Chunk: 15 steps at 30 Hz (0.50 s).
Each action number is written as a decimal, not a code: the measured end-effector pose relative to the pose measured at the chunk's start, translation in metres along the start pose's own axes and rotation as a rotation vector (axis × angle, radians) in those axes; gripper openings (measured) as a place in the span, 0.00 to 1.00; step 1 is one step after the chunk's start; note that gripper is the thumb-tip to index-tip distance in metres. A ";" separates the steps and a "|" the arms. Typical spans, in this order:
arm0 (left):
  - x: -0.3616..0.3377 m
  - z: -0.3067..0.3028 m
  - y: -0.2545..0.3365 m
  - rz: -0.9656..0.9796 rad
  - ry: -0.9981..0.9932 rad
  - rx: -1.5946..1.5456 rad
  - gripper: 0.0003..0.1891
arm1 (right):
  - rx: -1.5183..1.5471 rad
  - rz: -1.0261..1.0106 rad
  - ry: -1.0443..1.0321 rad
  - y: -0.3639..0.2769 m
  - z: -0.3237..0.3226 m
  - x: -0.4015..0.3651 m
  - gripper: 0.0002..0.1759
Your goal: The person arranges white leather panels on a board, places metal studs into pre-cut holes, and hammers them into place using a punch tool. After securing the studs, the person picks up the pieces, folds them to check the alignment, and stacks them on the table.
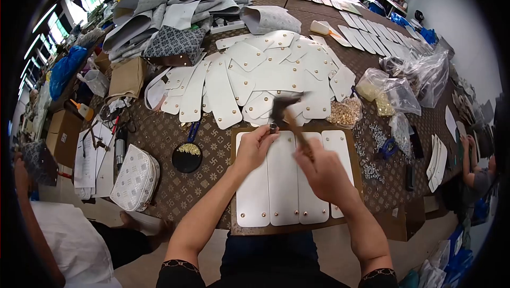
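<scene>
My right hand point(325, 172) is wrapped round the wooden handle of a hammer point(298, 133), its dark head blurred and raised near the far edge of a brown board point(234, 223). Between the fingertips of my left hand point(254, 149) stands a small metal setting punch point(273, 127), upright at the top of a white strip point(283, 181). Several such strips lie side by side on the board, with brass-coloured rivets at their ends. My left fingers are closed around the punch; its lower end is hidden.
Beyond the board lies a heap of riveted white pieces point(276, 67). A black pan point(187, 161) of small brass parts and a white patterned pouch point(137, 179) are to the left. Loose metal rivets point(372, 152), plastic bags point(398, 89) and blue-handled scissors point(389, 147) lie right. Other people sit around the table.
</scene>
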<state>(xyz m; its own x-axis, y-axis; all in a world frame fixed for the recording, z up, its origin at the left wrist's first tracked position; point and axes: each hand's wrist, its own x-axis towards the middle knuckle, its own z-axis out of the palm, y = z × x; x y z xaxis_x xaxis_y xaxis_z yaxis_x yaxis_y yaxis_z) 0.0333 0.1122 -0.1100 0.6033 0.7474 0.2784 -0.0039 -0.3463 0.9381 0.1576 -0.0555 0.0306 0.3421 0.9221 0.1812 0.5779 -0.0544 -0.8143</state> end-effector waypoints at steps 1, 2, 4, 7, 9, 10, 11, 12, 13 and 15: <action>-0.009 -0.004 0.005 -0.005 0.000 0.002 0.08 | -0.087 0.185 -0.216 0.019 0.006 0.000 0.10; -0.010 -0.011 0.015 -0.051 -0.063 0.111 0.08 | -0.063 0.115 -0.123 0.033 0.012 -0.014 0.10; 0.000 -0.007 0.011 -0.031 -0.043 0.101 0.07 | 0.168 0.291 -0.071 0.035 0.005 -0.033 0.12; 0.002 0.003 0.013 -0.086 0.012 -0.127 0.07 | 0.328 0.357 0.061 0.041 -0.008 -0.055 0.12; 0.011 0.016 0.011 -0.072 -0.010 -0.198 0.08 | 0.442 0.411 0.154 0.043 -0.012 -0.067 0.09; 0.014 0.023 0.011 -0.059 -0.021 -0.267 0.09 | 0.439 0.412 0.162 0.048 -0.011 -0.071 0.09; 0.016 0.029 0.011 -0.055 -0.026 -0.271 0.09 | 0.481 0.429 0.166 0.054 -0.011 -0.074 0.10; 0.017 0.033 0.016 -0.052 -0.069 -0.228 0.08 | 0.523 0.444 0.166 0.057 -0.012 -0.075 0.10; 0.017 0.035 0.018 -0.051 -0.112 -0.183 0.08 | 0.523 0.445 0.170 0.057 -0.012 -0.075 0.10; 0.019 0.038 0.014 -0.046 -0.117 -0.155 0.07 | 0.483 0.426 0.130 0.052 -0.013 -0.076 0.09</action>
<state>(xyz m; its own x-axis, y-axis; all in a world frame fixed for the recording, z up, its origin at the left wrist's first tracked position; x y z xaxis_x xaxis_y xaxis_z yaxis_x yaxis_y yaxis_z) 0.0747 0.1000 -0.0993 0.6939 0.6865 0.2171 -0.0917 -0.2147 0.9724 0.1710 -0.1335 -0.0185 0.5713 0.8026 -0.1714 -0.0154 -0.1983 -0.9800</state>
